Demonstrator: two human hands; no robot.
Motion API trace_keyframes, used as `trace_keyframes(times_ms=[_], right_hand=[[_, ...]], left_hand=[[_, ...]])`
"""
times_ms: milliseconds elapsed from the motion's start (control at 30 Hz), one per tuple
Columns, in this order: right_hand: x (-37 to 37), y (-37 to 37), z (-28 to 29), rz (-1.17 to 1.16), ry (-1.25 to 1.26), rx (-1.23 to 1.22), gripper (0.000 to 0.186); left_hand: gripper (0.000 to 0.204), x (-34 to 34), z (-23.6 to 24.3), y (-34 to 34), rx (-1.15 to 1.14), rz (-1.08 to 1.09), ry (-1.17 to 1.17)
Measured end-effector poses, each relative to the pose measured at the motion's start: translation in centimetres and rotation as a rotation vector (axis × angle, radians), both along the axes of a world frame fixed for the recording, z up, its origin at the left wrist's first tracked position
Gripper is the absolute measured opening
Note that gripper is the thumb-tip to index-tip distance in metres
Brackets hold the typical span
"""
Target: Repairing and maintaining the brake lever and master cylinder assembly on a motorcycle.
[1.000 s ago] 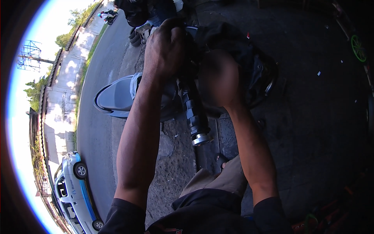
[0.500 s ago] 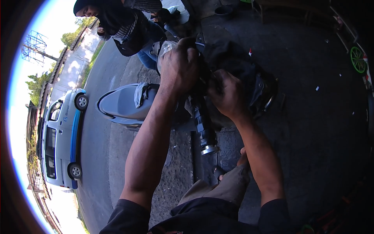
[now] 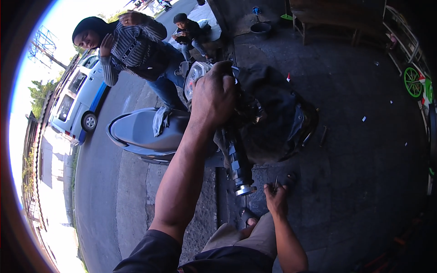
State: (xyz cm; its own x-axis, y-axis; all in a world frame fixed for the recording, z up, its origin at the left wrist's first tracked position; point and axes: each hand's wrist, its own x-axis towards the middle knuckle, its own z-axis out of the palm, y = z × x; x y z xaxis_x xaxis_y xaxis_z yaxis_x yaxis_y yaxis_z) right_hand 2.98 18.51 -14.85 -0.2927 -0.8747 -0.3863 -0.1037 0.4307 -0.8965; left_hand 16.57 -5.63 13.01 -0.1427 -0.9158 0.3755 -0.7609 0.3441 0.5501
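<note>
My left hand (image 3: 214, 95) is closed on the top of the scooter's handlebar assembly, beside a clear-lensed housing (image 3: 196, 73). Below it the black handlebar grip (image 3: 235, 159) ends in a silver bar end (image 3: 246, 189). My right hand (image 3: 276, 200), low by my right leg, is closed on a small slim metal tool (image 3: 276, 184), too small to identify exactly. Dark fabric (image 3: 273, 136) is draped to the right of the handlebar. The grey scooter seat (image 3: 139, 132) lies to the left with a crumpled cloth (image 3: 161, 119) on it.
A standing person (image 3: 141, 54) is beyond the seat, both hands raised; another person (image 3: 184, 34) sits behind. A van (image 3: 79, 95) is on the road at left. At back right are a wooden bench (image 3: 337, 18), a black basin (image 3: 260, 28) and a green wheel (image 3: 412, 82).
My right hand has left the handlebar assembly and moved down, the tool now showing in it. The view has shifted, bringing both people into fuller sight. The van has moved up the road.
</note>
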Motion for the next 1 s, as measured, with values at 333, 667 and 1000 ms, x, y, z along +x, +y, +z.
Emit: trace_keyframes(times_ms=[333, 667, 1000], right_hand=[[0.7, 2.3, -19.8, 0.162, 0.123, 0.313, 0.032], [-5.6, -2.3, -21.2, 0.618, 0.182, 0.743, 0.044], [0.1, -2.7, -25.9, 0.841, 0.502, 0.865, 0.049]], left_hand=[[0.049, 0.5, -0.2, 0.3, 0.033, -0.047, 0.094], [0.014, 0.5, 0.6, 0.3, 0.211, 0.089, 0.086], [0.056, 0.0, -0.7, -0.1, 0.107, 0.027, 0.242]])
